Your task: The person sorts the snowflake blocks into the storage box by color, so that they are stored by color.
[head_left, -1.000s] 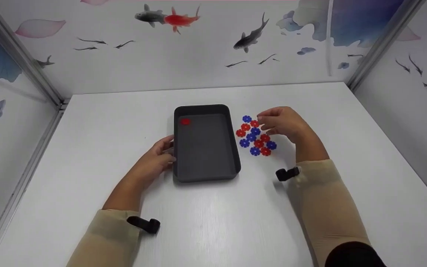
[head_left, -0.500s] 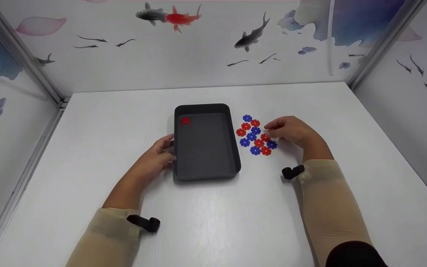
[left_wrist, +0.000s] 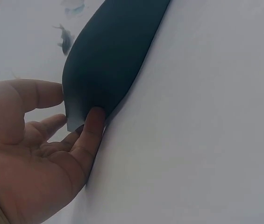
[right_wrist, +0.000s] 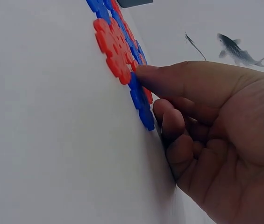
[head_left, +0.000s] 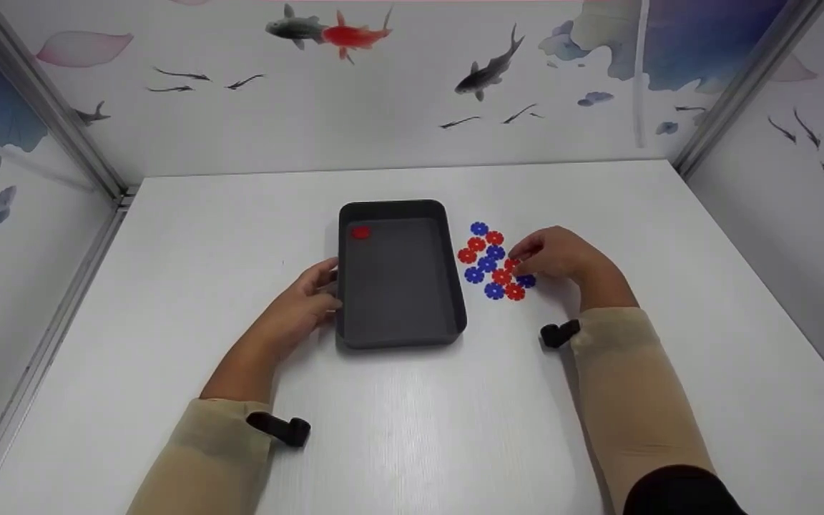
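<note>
One red flower-shaped plastic disc point(head_left: 361, 232) in at dark-grey rectangular tray point(head_left: 405, 293)'s 11 o'clock, red-and-blue flower-disc pile point(head_left: 490, 264) at 3 likely outstanding; left hand point(head_left: 297, 311) loose against tray's 9, right hand point(head_left: 558, 254) narrow over pile, hold unclear.

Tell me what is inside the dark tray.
At least one red piece lies inside the tray, near its far left corner. Anything beneath it is covered and cannot be seen.

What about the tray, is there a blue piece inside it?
No, the only piece showing in the tray is a red piece, while the blue pieces lie on the table beside it.
</note>
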Demonstrator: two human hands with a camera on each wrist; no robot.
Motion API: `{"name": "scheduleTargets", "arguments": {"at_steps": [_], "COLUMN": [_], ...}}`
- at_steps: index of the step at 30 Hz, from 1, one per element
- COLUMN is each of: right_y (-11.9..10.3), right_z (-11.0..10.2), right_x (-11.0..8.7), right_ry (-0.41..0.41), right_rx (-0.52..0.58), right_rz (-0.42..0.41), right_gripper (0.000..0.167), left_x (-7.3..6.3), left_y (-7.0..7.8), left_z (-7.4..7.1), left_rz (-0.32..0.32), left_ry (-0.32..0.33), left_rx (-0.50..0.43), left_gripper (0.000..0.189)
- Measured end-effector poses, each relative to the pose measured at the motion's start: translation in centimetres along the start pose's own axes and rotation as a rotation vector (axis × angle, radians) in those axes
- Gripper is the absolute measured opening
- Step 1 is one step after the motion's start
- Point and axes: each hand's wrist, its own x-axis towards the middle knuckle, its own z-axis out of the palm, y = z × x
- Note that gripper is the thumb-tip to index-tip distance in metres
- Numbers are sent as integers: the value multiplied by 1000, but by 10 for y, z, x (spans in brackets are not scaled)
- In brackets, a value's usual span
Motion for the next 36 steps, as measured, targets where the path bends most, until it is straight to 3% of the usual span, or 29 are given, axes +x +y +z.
{"name": "scheduleTargets", "arguments": {"at_steps": [9,16,20,26,31,36], "right_y": [-2,4,-2,-33,-69,-105], "right_z": [3,0,-3,0,13,29], "right_x": [1,2,0,-11,-24,-23], "right_ry": [23,68,83,53,11,-13], "right_rx": [38,216,407,697,814,881], "right_rz": [13,8,0,-130,-224,-251], "right_gripper": [37,36,36,33,30,27], "left_x": [1,2,1,1,1,1], "left_y": [-2,-2,-1,-1,-1,-1], "left_z": [0,0,-1,-2,-2,-2], "left_rz": [-3,-2,9,6,22,23], "left_ry": [0,4,5,-5,-9,-10], "left_rx": [12,23,27,19,10,-3], "left_gripper": [77,76,77,77,77,78]}}
